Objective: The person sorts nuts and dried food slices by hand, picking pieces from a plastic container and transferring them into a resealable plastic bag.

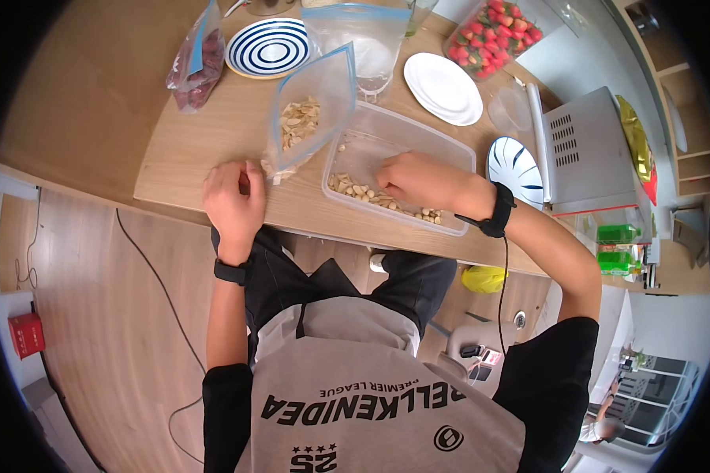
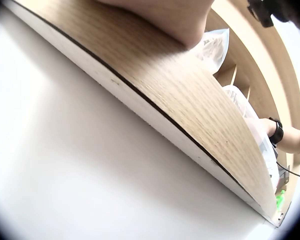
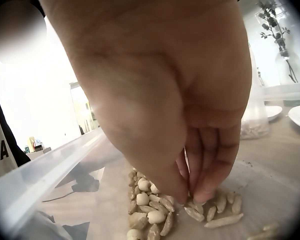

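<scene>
My right hand (image 1: 418,180) reaches down into a clear plastic bin (image 1: 450,147). In the right wrist view its thumb and fingertips (image 3: 204,194) come together on a pale, elongated dried piece (image 3: 194,214) at the pile's edge. Round cream lotus seeds (image 3: 156,216) and more long pieces lie heaped along the bin's near side. My left hand (image 1: 235,201) rests at the table's front edge with loosely curled fingers, holding nothing. Just beyond it, an unsealed zip bag (image 1: 300,122) of pale dried slices stands left of the bin.
Behind stand a striped plate (image 1: 272,49), a bag of dark red dried fruit (image 1: 199,71), another zip bag (image 1: 363,47) and white plates (image 1: 442,88). A tub of strawberries (image 1: 493,38) sits at the back right. A patterned dish (image 1: 514,169) lies right of the bin.
</scene>
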`<action>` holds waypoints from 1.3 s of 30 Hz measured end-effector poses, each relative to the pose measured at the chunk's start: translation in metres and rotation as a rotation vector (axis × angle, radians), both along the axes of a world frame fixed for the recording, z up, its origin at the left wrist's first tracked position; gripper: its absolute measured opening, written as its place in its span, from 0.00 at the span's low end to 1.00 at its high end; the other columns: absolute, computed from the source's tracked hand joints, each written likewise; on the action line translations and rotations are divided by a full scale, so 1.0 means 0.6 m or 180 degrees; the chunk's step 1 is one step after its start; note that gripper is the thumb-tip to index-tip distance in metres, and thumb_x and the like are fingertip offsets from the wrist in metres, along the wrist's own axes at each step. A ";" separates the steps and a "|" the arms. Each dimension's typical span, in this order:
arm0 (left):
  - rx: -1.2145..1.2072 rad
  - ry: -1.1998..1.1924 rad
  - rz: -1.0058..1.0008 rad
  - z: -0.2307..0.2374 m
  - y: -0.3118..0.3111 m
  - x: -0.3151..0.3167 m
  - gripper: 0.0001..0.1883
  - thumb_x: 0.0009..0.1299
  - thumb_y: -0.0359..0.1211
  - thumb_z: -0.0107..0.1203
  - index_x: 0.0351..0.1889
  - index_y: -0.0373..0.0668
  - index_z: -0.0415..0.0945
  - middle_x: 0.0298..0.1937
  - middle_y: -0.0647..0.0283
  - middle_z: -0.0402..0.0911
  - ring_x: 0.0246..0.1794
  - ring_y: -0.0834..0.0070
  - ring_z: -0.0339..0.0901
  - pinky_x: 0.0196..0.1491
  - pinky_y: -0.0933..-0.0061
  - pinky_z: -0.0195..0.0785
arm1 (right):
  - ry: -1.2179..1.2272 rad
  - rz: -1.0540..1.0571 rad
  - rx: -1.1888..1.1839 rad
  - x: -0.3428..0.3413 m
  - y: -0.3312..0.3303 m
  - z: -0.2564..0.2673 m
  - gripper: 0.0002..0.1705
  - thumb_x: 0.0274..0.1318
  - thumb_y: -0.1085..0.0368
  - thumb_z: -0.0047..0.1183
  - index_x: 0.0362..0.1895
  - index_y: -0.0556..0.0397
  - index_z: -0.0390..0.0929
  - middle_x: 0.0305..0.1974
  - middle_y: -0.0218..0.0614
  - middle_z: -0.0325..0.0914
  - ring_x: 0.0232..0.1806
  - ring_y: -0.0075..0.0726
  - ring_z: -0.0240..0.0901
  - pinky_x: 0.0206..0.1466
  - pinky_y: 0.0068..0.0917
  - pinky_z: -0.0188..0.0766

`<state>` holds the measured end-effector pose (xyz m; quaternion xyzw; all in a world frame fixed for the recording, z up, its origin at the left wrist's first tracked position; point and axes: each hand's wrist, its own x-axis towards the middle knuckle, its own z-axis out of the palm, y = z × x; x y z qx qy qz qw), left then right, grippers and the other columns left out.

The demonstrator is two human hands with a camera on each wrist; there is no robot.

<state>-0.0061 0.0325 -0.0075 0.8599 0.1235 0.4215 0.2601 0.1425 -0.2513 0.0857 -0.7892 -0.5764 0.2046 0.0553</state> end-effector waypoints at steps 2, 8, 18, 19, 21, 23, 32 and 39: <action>0.0007 0.0001 -0.0051 -0.001 0.002 0.000 0.10 0.70 0.30 0.62 0.25 0.43 0.77 0.21 0.62 0.73 0.26 0.60 0.72 0.35 0.57 0.65 | 0.0036 -0.0062 0.0012 -0.001 0.000 0.006 0.04 0.57 0.72 0.55 0.32 0.59 0.75 0.34 0.49 0.78 0.41 0.61 0.76 0.45 0.48 0.72; -0.0037 -0.0085 -0.0081 0.005 0.002 -0.002 0.10 0.70 0.30 0.62 0.25 0.44 0.77 0.21 0.64 0.73 0.26 0.61 0.72 0.34 0.58 0.64 | 0.0065 -0.0072 0.0228 0.006 -0.004 0.049 0.03 0.59 0.73 0.56 0.35 0.61 0.78 0.34 0.50 0.79 0.40 0.60 0.77 0.45 0.46 0.73; 0.0015 -0.0116 -0.0044 0.001 0.002 -0.002 0.10 0.69 0.30 0.62 0.25 0.44 0.76 0.21 0.66 0.71 0.26 0.63 0.71 0.35 0.59 0.64 | -0.0485 -0.0675 0.2248 -0.003 0.070 0.244 0.10 0.64 0.68 0.64 0.48 0.56 0.87 0.36 0.34 0.88 0.34 0.23 0.83 0.38 0.26 0.79; 0.0029 -0.0103 -0.0048 0.001 0.002 -0.003 0.10 0.69 0.30 0.62 0.25 0.44 0.76 0.21 0.65 0.71 0.26 0.62 0.71 0.35 0.59 0.64 | -0.0485 -0.0685 0.2255 -0.008 0.079 0.255 0.10 0.64 0.68 0.64 0.48 0.56 0.87 0.36 0.34 0.88 0.34 0.23 0.83 0.38 0.26 0.79; 0.0052 -0.0094 -0.0054 0.002 0.004 -0.002 0.10 0.69 0.30 0.62 0.25 0.44 0.76 0.21 0.65 0.71 0.26 0.62 0.71 0.35 0.59 0.64 | -0.0391 -0.0609 0.2502 -0.016 0.091 0.269 0.11 0.65 0.67 0.64 0.50 0.56 0.87 0.37 0.36 0.88 0.34 0.26 0.84 0.38 0.25 0.79; 0.0047 -0.0019 -0.0040 0.002 0.003 -0.002 0.10 0.69 0.30 0.62 0.26 0.44 0.76 0.21 0.65 0.72 0.26 0.62 0.71 0.35 0.59 0.64 | -0.0536 -0.0526 0.2294 -0.022 0.085 0.266 0.12 0.64 0.67 0.64 0.50 0.56 0.86 0.37 0.37 0.88 0.34 0.29 0.84 0.39 0.27 0.80; -0.0029 0.0017 -0.0011 0.002 0.000 -0.002 0.09 0.69 0.30 0.62 0.26 0.43 0.76 0.22 0.63 0.73 0.27 0.61 0.72 0.34 0.58 0.65 | 0.0167 -0.0179 0.0006 -0.017 0.013 0.104 0.23 0.59 0.68 0.63 0.60 0.54 0.79 0.50 0.45 0.82 0.51 0.53 0.81 0.54 0.44 0.77; 0.0062 0.0132 -0.0004 0.002 -0.001 -0.001 0.11 0.71 0.30 0.62 0.25 0.42 0.76 0.22 0.62 0.74 0.26 0.59 0.72 0.34 0.58 0.65 | 0.0312 0.0036 -0.0476 -0.023 0.030 0.059 0.35 0.59 0.64 0.65 0.70 0.51 0.71 0.58 0.46 0.76 0.62 0.58 0.73 0.64 0.49 0.70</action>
